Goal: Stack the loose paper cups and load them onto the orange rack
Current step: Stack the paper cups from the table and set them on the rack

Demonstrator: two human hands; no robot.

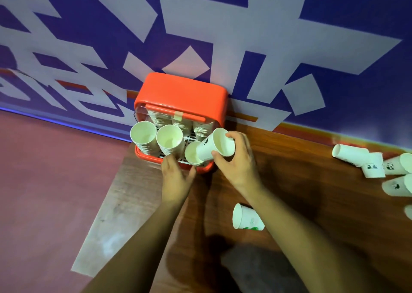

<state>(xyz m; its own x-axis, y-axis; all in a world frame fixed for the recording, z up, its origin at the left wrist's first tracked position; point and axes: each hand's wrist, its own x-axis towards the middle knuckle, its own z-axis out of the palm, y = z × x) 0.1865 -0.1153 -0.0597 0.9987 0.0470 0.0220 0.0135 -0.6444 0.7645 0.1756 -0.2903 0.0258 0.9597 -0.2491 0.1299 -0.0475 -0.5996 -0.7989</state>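
Observation:
The orange rack (pixel 181 91) stands against the wall on the wooden table and holds several stacks of white paper cups (pixel 169 139). My right hand (pixel 236 158) grips a tilted paper cup (pixel 217 145), whose base pokes into the front right stack (pixel 192 154). My left hand (pixel 176 176) lies at the rack's front edge below that stack, fingers spread; its fingertips touch the rack's front. One loose cup (pixel 246 218) lies on its side near my right forearm.
Several loose cups (pixel 374 164) lie in a heap at the table's right edge. The table (pixel 312 181) ends at the left, just past the rack, with reddish floor (pixel 44 181) beyond. A blue and white wall (pixel 223 36) stands close behind the rack.

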